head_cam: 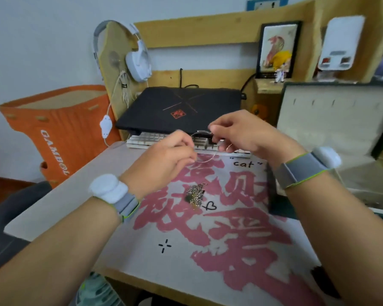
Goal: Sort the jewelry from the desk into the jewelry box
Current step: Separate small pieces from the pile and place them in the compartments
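Both hands are raised over the desk mat (208, 239), and between them hangs a thin silver bangle (206, 159). My left hand (166, 160) pinches its lower left side. My right hand (237, 133) pinches its top; a smaller ring hangs below the right fingers. A heap of silver and gold chains (195, 194) lies on the mat below the hands. The jewelry box (341, 129) stands open at the right, its pale lid lining upright with small hooks, its tray partly hidden behind my right forearm.
A white keyboard (146, 139) and a closed black laptop (181, 109) sit behind the hands. White headphones (137, 58) hang on the wooden shelf. An orange bag (60, 129) stands left of the desk. A framed picture and a figurine (280, 62) are on the shelf.
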### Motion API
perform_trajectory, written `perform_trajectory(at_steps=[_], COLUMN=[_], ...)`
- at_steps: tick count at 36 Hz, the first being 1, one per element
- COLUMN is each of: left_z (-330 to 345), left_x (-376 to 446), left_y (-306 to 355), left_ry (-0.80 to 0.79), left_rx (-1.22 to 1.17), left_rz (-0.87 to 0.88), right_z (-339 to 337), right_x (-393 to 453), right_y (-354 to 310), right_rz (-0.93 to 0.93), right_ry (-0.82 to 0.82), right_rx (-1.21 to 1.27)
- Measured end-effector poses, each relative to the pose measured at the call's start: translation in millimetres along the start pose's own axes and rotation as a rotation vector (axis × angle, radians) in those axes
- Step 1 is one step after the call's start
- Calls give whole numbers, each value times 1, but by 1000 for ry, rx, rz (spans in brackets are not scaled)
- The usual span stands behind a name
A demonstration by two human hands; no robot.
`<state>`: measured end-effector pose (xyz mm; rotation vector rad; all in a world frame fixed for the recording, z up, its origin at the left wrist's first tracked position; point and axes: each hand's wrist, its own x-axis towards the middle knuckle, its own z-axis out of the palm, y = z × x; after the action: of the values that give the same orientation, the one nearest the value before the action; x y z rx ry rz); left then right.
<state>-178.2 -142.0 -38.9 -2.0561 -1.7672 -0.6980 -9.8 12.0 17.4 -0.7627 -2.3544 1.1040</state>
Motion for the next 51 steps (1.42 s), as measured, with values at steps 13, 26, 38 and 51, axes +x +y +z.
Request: perform_trajectory(at_steps=[13, 26, 38, 51], left_z=[68, 127, 114, 109], left_x=[133, 191, 190, 179], left_y=[99, 96, 88, 87], left_ry=[23, 50, -287, -545], left_rx=[-247, -675, -872, -764], left_rz=[224, -573, -762, -696], right_z=[-145, -147, -105, -101], right_x=[-42, -27, -9, -18], right_y=[76, 132, 137, 145], right_rz=[42, 213, 91, 60], right_ry=[240, 146, 136, 172], right_rx=[-316, -526, -874, -893])
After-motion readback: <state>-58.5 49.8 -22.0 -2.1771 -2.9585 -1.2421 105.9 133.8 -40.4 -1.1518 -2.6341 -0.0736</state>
